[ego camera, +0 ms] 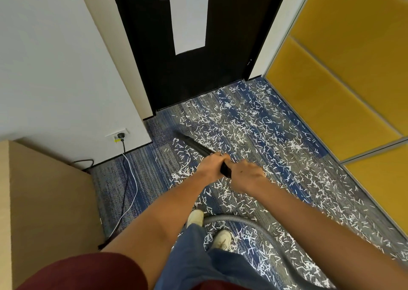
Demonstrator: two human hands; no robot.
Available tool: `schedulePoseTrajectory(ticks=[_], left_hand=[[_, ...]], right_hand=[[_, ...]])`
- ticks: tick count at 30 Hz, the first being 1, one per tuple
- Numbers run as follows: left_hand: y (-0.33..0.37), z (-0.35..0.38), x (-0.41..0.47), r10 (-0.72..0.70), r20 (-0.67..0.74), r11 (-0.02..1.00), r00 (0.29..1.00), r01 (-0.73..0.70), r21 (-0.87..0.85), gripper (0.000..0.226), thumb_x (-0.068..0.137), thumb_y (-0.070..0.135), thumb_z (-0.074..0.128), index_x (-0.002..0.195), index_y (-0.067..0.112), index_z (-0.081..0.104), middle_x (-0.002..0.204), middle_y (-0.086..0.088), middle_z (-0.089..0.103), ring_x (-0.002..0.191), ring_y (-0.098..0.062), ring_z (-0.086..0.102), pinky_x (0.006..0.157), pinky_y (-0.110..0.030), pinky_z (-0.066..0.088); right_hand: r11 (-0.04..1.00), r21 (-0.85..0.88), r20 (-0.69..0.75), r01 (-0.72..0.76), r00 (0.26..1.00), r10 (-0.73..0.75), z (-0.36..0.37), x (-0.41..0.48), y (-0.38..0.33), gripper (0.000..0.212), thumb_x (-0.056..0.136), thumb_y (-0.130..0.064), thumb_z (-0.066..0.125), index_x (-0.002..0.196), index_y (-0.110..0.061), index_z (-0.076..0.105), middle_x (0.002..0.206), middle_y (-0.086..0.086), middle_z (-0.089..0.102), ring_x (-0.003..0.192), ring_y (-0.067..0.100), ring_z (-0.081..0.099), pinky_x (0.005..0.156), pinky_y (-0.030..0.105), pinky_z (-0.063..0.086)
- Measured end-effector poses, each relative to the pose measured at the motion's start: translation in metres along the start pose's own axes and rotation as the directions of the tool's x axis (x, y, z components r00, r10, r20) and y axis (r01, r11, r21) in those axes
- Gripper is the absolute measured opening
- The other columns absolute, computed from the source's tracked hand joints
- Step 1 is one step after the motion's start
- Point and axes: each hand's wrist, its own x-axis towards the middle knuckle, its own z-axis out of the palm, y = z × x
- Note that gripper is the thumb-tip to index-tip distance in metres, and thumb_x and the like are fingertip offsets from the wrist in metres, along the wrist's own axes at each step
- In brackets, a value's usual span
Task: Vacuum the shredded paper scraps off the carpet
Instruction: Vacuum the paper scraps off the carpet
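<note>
Office corner, seen from the head down: both bare arms stretched forward, left grip (209, 167) and right grip (245, 174) clamped on the near end of a black vacuum nozzle (194, 145). Left grip in front, fingers wrapped round the tube; right grip just behind, almost touching it, curled over the thicker black end piece. Nozzle slanting down and away to the left, tip low at the blue-grey striped carpet (136, 168), a little short of a black door (187, 79) with a white sheet (189, 13) on it.

White shredded paper scraps (242, 124) strewn thickly over the carpet from the door threshold to the lower right, densest to the right of the nozzle along the yellow wall panels (342, 68), far thinner to its left. More scraps around two white shoes (195, 216) and under a grey ribbed hose (242, 220) curving over the floor beside them toward the bottom edge. Blue jeans (194, 256) and a maroon sleeve (88, 272) in the foreground.

At left, a wall outlet (119, 135) with a black plug, a black cord (124, 190) and a white cable (132, 179) trailing down across the carpet beside a cardboard box (44, 190).
</note>
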Motion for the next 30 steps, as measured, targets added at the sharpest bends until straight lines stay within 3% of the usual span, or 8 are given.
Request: schedulePoseTrajectory(ticks=[4,12,17,25,30], left_hand=[[-0.002,0.003,0.001,0.014,-0.028,0.999,1.0,-0.013,0.041,0.027,0.088,0.013,0.059,0.114,0.019,0.057,0.111,-0.003,0.058,0.096,-0.025,0.061,0.084,-0.037,0.054],[-0.016,0.0,-0.009,-0.016,-0.048,0.996,0.999,0.021,0.091,0.029,0.087,0.021,0.058,0.116,0.021,0.058,0.11,-0.001,0.061,0.098,-0.025,0.062,0.087,-0.04,0.053],[-0.028,0.003,-0.019,-0.03,-0.075,0.989,0.997,0.041,0.144,0.037,0.086,0.023,0.06,0.123,0.023,0.054,0.113,0.0,0.06,0.1,-0.024,0.063,0.086,-0.039,0.053],[-0.011,0.005,-0.017,0.003,-0.072,0.995,0.997,0.004,0.103,0.019,0.086,0.02,0.061,0.105,0.019,0.058,0.102,-0.003,0.061,0.091,-0.022,0.062,0.079,-0.033,0.051],[0.015,0.013,-0.01,0.055,-0.035,0.993,0.998,-0.051,0.102,0.016,0.084,0.018,0.061,0.099,0.018,0.057,0.096,-0.002,0.061,0.085,-0.022,0.063,0.077,-0.037,0.056]], right_hand=[[1.0,0.012,0.002,0.017,1.0,-0.017,0.002,0.0,0.0,0.065,0.093,-0.007,0.046,0.149,-0.022,0.018,0.111,0.011,0.048,0.099,0.025,0.056,0.089,0.039,0.052],[0.997,-0.016,0.004,0.073,0.997,-0.073,0.001,0.003,-0.007,0.068,0.093,-0.006,0.047,0.149,-0.027,0.017,0.097,0.006,0.044,0.084,0.021,0.049,0.086,0.037,0.054],[0.991,-0.055,0.019,0.123,0.992,-0.122,0.004,0.001,-0.014,0.073,0.091,-0.004,0.048,0.151,-0.027,0.013,0.109,0.009,0.051,0.084,0.021,0.05,0.083,0.035,0.054],[0.992,-0.086,0.03,0.093,0.995,-0.091,0.002,-0.005,-0.002,0.074,0.093,-0.005,0.047,0.152,-0.029,0.008,0.088,0.005,0.039,0.084,0.02,0.047,0.087,0.036,0.053],[0.998,-0.054,0.024,0.036,0.999,-0.035,0.007,-0.015,0.019,0.069,0.094,-0.011,0.047,0.151,-0.025,0.011,0.103,0.007,0.045,0.087,0.021,0.048,0.085,0.034,0.053]])
